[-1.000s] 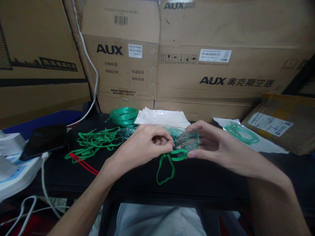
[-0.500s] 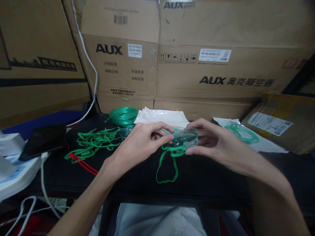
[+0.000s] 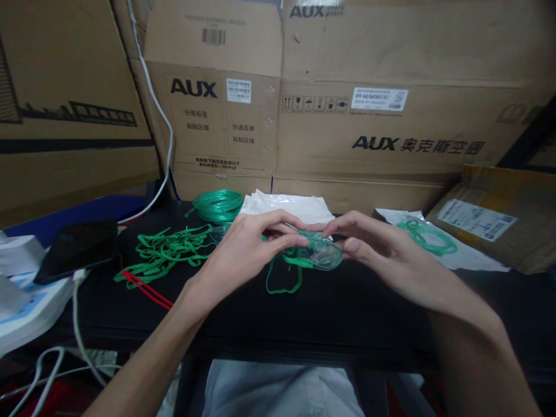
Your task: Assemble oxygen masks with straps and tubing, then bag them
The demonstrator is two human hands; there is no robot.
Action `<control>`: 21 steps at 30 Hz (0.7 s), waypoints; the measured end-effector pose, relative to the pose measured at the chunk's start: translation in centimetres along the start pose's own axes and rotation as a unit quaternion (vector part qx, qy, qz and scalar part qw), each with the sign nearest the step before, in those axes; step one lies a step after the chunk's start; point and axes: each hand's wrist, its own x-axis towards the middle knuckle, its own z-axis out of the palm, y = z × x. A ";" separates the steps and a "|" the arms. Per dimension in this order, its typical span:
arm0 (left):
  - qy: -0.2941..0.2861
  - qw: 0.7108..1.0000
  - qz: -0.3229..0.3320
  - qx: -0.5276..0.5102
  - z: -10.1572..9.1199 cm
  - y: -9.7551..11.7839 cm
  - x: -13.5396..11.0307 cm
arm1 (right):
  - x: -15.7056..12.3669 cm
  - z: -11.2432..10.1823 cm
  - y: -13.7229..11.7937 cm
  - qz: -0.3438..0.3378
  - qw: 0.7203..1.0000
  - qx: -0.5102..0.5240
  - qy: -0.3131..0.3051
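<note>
One pale garment [image 3: 278, 388] on my body shows nearest, just below the front edge of the black tabletop [image 3: 347, 318]. That dark surface runs from its edge up between my forearms, which gives me room for moving. Above it dangles the loop of a green elastic strap [image 3: 284, 291], under the clear plastic face mask [image 3: 325, 258] at mid-table. My left hand [image 3: 247, 243] pinches the mask's left side between thumb and fingers; my right hand [image 3: 382, 243] curves half bent about its right rim, and I cannot tell whether it grips.

Off to my left sit a white power strip [image 3: 43, 301], a black phone [image 3: 78, 249], a red cord [image 3: 150, 289] and a tangle of green elastic straps [image 3: 174, 249]. Past my hands lie a coil of green tubing [image 3: 219, 205] and white plastic bags [image 3: 286, 205]. Rightward, looser tubing [image 3: 449, 246] rests near a taped cardboard box [image 3: 512, 197], its label too small to read.

Farthest, cartons bound the back edge: the left carton [image 3: 243, 156] reads "AUX", "分拣标签", "快递面单", "粘贴区域" and "300kgf"; the right carton [image 3: 425, 116] reads "AUX 奥克斯空调", beneath a row of handling symbols and a blurred white sticker [image 3: 379, 98].
</note>
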 end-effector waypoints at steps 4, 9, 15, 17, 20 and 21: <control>0.012 0.999 0.039 0.031 0.0 0.0 0.0 | 0.4 0.3 -0.2 -0.004 0.999 -0.004 0.036; 0.016 0.995 0.077 0.057 -0.1 0.2 -0.2 | 0.7 1.2 -0.2 0.010 0.999 -0.001 0.046; 0.016 0.994 0.088 0.063 0.0 0.2 -0.3 | 1.1 2.2 0.2 0.006 0.997 0.035 0.066; 0.022 0.994 0.093 0.058 0.1 0.2 -0.3 | 1.1 2.3 0.3 -0.002 0.995 0.051 0.085; 0.022 0.994 0.095 0.045 0.2 0.2 -0.3 | 1.1 2.2 0.3 -0.008 0.993 0.064 0.100; 0.020 0.994 0.095 0.040 0.2 0.3 -0.3 | 1.0 2.2 0.3 -0.008 0.992 0.063 0.105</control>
